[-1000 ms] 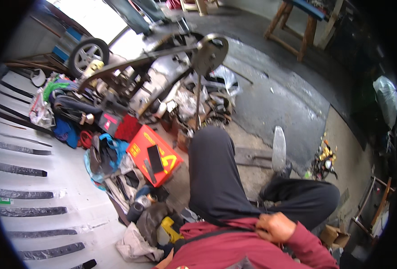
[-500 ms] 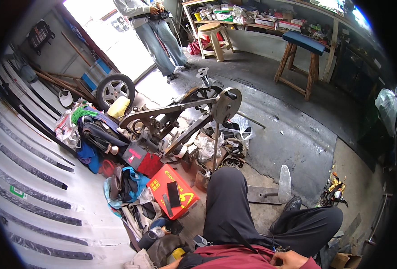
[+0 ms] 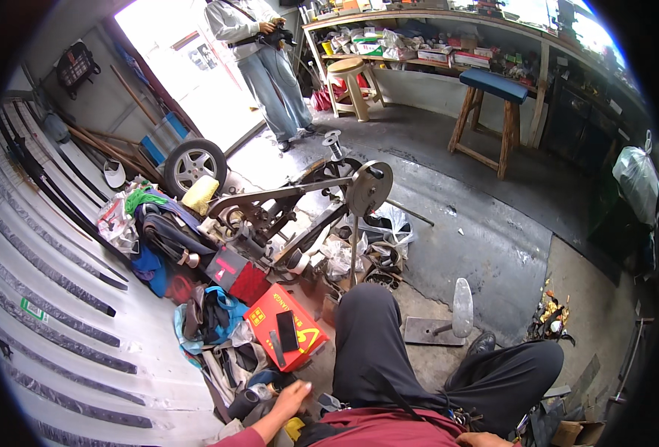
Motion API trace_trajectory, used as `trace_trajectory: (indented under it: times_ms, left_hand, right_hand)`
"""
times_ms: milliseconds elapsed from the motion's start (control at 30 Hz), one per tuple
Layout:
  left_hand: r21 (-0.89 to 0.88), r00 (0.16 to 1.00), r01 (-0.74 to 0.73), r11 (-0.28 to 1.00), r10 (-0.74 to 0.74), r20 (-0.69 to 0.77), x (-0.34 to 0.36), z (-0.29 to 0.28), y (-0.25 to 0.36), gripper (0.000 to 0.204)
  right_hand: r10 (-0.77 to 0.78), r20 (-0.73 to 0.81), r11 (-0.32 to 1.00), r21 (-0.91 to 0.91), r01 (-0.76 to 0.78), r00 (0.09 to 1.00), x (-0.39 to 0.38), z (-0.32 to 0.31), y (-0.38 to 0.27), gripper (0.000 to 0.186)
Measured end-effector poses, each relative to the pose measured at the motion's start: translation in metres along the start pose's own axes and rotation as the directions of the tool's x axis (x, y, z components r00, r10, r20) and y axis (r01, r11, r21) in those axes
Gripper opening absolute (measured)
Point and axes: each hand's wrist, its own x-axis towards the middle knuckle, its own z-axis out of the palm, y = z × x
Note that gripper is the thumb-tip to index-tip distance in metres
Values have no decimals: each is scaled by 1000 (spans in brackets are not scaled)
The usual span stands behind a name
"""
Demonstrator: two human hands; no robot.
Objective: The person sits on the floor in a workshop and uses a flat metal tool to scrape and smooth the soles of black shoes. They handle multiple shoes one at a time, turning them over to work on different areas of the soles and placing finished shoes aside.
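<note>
My left hand (image 3: 290, 399) is raised at the lower middle, beside my left thigh and just below the red box. Its fingers are curled together; whatever they may hold is hidden. A black phone (image 3: 287, 331) and a dark flat strip (image 3: 277, 347) lie on the lid of the red box (image 3: 264, 310). My right hand (image 3: 484, 440) rests low against my red top, mostly cut off by the lower edge, its fingers hidden. Ahead of my knees stands a hand-cranked sewing machine (image 3: 288, 195) with a round wheel (image 3: 369, 188) and a metal spool (image 3: 333, 145) on top.
Bags and cloths (image 3: 208, 316) are heaped left of the red box. A metal foot plate on a base (image 3: 462, 308) stands by my right shoe. Farther off are a car wheel (image 3: 195, 167), a plastic stool (image 3: 350, 86), a blue-topped wooden stool (image 3: 493, 88) and a standing person (image 3: 266, 74).
My left hand has come up into view from the lower edge, near the red box. My right hand sits slightly lower. The view has shifted a little; the standing person's hands have moved slightly.
</note>
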Motion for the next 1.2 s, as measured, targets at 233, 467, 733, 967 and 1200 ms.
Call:
trace_trajectory:
  times_ms: [233, 467, 733, 967, 1200]
  left_hand:
    - [257, 675, -696, 670, 733, -82, 47, 66, 139, 26]
    - [491, 288, -828, 270, 957, -41, 56, 90, 188, 29]
    - [539, 272, -801, 260, 961, -58, 33, 86, 203, 34]
    - [456, 414, -781, 427, 900, -133, 45, 79, 248, 27]
    - [95, 764, -606, 790, 545, 345, 158, 109, 297, 28]
  right_hand:
    - [-39, -64, 996, 79, 44, 997, -3, -31, -24, 39]
    - [-358, -660, 933, -279, 227, 661, 41, -102, -64, 43]
    - [-481, -627, 855, -492, 167, 613, 74, -173, -65, 49]
    - [-503, -616, 841, -511, 178, 606, 78, -202, -85, 48]
    - [-518, -663, 854, -434, 287, 540, 88, -221, -97, 48]
